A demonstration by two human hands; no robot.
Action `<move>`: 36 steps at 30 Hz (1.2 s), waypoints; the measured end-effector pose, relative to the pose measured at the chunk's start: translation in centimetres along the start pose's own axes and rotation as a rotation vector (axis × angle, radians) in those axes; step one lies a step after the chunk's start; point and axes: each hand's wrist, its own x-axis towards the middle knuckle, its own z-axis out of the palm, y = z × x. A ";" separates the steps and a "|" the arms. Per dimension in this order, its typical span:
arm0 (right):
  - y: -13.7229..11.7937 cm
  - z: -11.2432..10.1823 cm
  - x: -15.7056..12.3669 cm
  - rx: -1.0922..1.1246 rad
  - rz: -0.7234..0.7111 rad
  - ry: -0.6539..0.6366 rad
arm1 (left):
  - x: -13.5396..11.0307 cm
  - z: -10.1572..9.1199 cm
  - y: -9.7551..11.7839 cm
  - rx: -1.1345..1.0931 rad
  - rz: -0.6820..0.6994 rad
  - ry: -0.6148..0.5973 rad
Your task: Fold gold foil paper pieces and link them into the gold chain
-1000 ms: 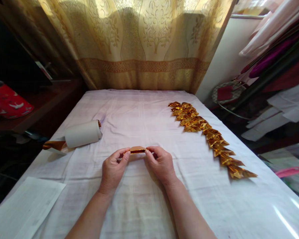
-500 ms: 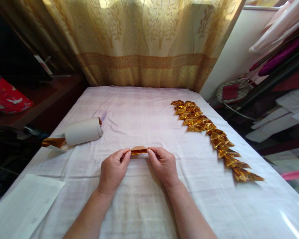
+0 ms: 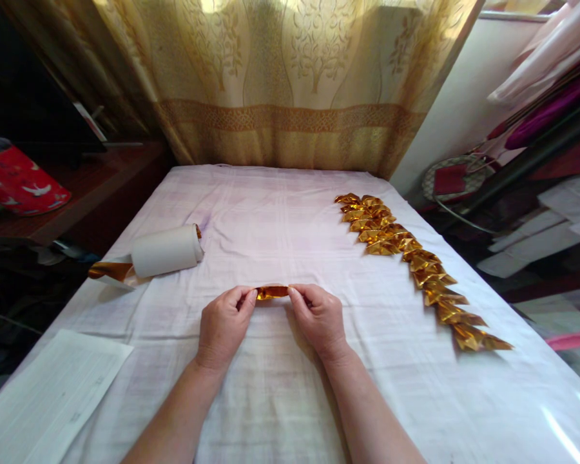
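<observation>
While left hand (image 3: 225, 325) and right hand (image 3: 319, 319) pinch the foil (image 3: 272, 292) between them | uneven pull could tear it; crease may skew

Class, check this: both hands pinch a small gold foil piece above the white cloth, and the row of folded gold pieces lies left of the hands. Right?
No. The head view shows the row of folded gold pieces right of the hands; the left hand and right hand do pinch the small gold foil piece above the white cloth.
</observation>
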 end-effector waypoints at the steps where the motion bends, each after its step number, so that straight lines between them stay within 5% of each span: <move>1: 0.0 0.0 0.0 0.000 -0.003 0.000 | 0.0 0.0 0.0 0.006 0.000 0.002; 27: -0.9 0.0 0.0 0.056 0.080 -0.009 | -0.3 0.3 0.0 0.110 0.131 -0.001; 36: -1.1 -0.1 0.0 0.092 0.007 -0.032 | -0.2 0.4 -0.1 0.147 0.140 -0.017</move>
